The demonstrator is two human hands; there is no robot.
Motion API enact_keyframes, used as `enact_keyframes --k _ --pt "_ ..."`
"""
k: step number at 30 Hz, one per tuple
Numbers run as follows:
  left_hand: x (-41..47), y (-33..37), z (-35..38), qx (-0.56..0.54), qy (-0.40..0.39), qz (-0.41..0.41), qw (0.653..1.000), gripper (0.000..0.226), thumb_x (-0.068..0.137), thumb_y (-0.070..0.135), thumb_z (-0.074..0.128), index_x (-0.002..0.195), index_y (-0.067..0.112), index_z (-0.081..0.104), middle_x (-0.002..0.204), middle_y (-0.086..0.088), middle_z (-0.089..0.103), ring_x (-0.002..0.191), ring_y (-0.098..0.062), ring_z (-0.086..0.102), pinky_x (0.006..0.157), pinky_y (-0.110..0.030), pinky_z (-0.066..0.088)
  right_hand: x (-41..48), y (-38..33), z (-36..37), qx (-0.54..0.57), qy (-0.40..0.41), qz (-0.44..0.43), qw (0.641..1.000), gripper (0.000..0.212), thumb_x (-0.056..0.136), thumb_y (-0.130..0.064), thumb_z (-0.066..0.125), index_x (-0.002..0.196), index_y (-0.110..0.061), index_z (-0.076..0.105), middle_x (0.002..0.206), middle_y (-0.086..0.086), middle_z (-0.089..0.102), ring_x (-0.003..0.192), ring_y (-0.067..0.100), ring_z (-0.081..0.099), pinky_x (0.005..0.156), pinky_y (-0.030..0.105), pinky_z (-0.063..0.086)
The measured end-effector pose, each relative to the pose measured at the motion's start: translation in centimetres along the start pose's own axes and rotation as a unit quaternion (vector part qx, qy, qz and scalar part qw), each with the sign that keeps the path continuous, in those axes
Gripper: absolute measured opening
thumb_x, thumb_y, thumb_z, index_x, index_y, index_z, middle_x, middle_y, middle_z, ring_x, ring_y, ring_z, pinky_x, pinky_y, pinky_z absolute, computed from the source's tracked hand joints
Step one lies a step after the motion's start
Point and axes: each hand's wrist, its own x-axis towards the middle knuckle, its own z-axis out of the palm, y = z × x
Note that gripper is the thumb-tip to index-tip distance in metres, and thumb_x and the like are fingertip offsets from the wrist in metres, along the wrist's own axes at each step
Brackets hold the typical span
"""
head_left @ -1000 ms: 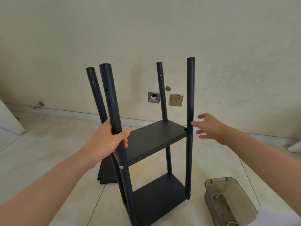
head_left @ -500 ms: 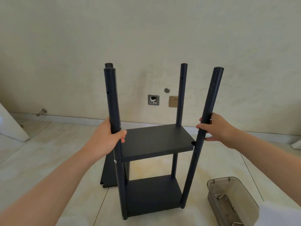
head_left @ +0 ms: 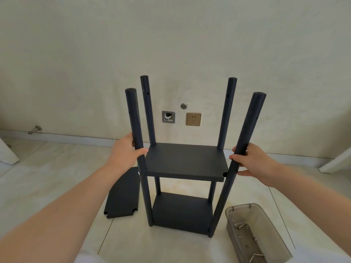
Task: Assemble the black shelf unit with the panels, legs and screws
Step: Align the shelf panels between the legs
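Shelf unit [head_left: 185, 186], black, stands upright on the tiled floor [head_left: 57, 177] in front of a pale wall [head_left: 171, 44], centre of view. It has two panels fitted btwn four round legs: upper panel [head_left: 187, 160] about mid-height, lower panel [head_left: 182, 211] near the floor. All four legs rise well above the upper panel, w/ small holes near their tops.

Left hand [head_left: 124, 154] is wrapped round the front-left leg [head_left: 135, 118] just above the upper panel, thumb across the near side. Right hand [head_left: 252, 161] grips the front-right leg [head_left: 248, 130] at about the same height, fingers curled round it. That leg is tilted, top leaning out to the right; it passes just beside the upper panel's front-right corner, and whether it is fastened there can't be told. Rear-left leg [head_left: 148, 109] and rear-right leg [head_left: 227, 112] stand behind, near the wall. A silver screw head [head_left: 139, 173] shows on the front-left leg at upper-panel level.

Loose black panel [head_left: 123, 194] w/ notched corners lies flat on the floor, left of the unit. Clear plastic box [head_left: 230, 221] sits on the floor at the right, just beside the front-right leg's foot, w/ screws [head_left: 240, 225] scattered inside.

On the wall behind: gold socket [head_left: 193, 119], open metal wall box [head_left: 168, 116] and a round metal cap [head_left: 183, 106]. Door stop [head_left: 35, 129] sticks out of the skirting at far left.
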Motion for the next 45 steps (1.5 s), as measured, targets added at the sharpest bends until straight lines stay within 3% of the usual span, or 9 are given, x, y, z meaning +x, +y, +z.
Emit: enact_keyframes --k 13,16,20,25,29,34,38,41,45 --pt "2.6 -1.5 0.6 0.029 0.101 -0.036 0.994 0.035 0.090 0.015 0.073 0.117 0.001 0.055 0.113 -0.016 0.066 0.107 -0.035 0.064 0.089 -0.041 0.052 -2.8 -0.9 1.1 -0.134 -0.151 -0.068 0.977 0.013 0.099 -0.018 0.055 0.112 -0.018 0.057 0.116 0.007 0.063 0.107 0.020 0.062 0.093 0.035 0.055" --pt "2.8 -2.1 0.5 0.067 0.098 -0.048 0.992 0.032 0.094 0.016 0.068 0.116 -0.002 0.053 0.111 -0.019 0.065 0.105 -0.038 0.063 0.081 -0.041 0.051 -3.8 -1.1 1.8 -0.198 -0.190 -0.107 0.956 0.016 0.099 -0.020 0.054 0.111 -0.013 0.061 0.117 0.018 0.063 0.110 0.032 0.060 0.098 0.042 0.052" --pt "2.5 -2.5 0.8 0.118 0.085 -0.057 0.988 0.023 0.098 0.010 0.059 0.115 -0.003 0.053 0.109 -0.022 0.065 0.094 -0.037 0.061 0.072 -0.037 0.044 -4.7 -1.3 2.4 -0.233 -0.219 -0.151 0.935 0.013 0.098 -0.026 0.055 0.107 -0.020 0.063 0.111 0.008 0.064 0.103 0.019 0.062 0.097 0.035 0.052" --pt "0.8 -2.3 2.2 0.117 0.026 -0.101 0.988 0.026 0.096 0.011 0.060 0.118 -0.003 0.058 0.112 -0.020 0.064 0.099 -0.036 0.065 0.071 -0.032 0.046 -5.3 -1.5 3.0 -0.253 -0.237 -0.168 0.923 0.017 0.097 -0.028 0.056 0.108 -0.018 0.064 0.109 0.014 0.066 0.099 0.022 0.065 0.096 0.035 0.053" --pt "-1.8 -1.3 5.1 -0.005 -0.123 -0.201 0.972 0.020 0.096 0.017 0.061 0.102 -0.001 0.056 0.097 -0.016 0.064 0.075 -0.023 0.063 0.063 -0.029 0.053 -5.2 -1.7 3.0 -0.250 -0.242 -0.170 0.922 0.020 0.096 -0.027 0.058 0.109 -0.014 0.065 0.111 0.019 0.065 0.100 0.027 0.065 0.093 0.035 0.054" --pt "-6.3 0.9 9.5 -0.153 -0.273 -0.290 0.904 0.055 0.100 0.047 0.054 0.137 0.007 0.044 0.112 -0.009 0.067 0.087 -0.018 0.068 0.073 -0.029 0.054 -4.9 -1.7 3.1 -0.262 -0.236 -0.186 0.917 0.023 0.095 -0.029 0.060 0.110 -0.013 0.067 0.107 0.015 0.069 0.096 0.021 0.068 0.089 0.027 0.054" --pt "-8.8 0.9 13.2 -0.317 -0.263 -0.316 0.855 0.042 0.101 0.040 0.055 0.126 0.007 0.059 0.115 -0.009 0.072 0.106 -0.024 0.068 0.102 -0.041 0.050 -4.9 -1.6 3.2 -0.275 -0.225 -0.205 0.912 0.020 0.094 -0.032 0.062 0.109 -0.019 0.067 0.103 0.002 0.070 0.095 0.013 0.067 0.085 0.018 0.051" --pt "-9.8 0.5 15.4 -0.448 -0.192 -0.314 0.815 0.027 0.099 0.026 0.061 0.119 0.008 0.064 0.107 -0.013 0.075 0.097 -0.026 0.073 0.094 -0.041 0.056 -4.8 -1.4 3.3 -0.279 -0.223 -0.215 0.909 0.019 0.093 -0.032 0.063 0.108 -0.021 0.068 0.102 -0.003 0.069 0.094 0.011 0.066 0.088 0.023 0.053" --pt "-10.2 -0.1 16.5 -0.515 -0.136 -0.271 0.801 0.031 0.095 0.014 0.066 0.124 0.011 0.060 0.108 -0.009 0.075 0.096 -0.025 0.074 0.092 -0.044 0.058 -4.7 -1.2 3.4 -0.272 -0.234 -0.217 0.908 0.017 0.093 -0.030 0.064 0.106 -0.022 0.067 0.101 -0.004 0.068 0.094 0.010 0.065 0.091 0.027 0.054"
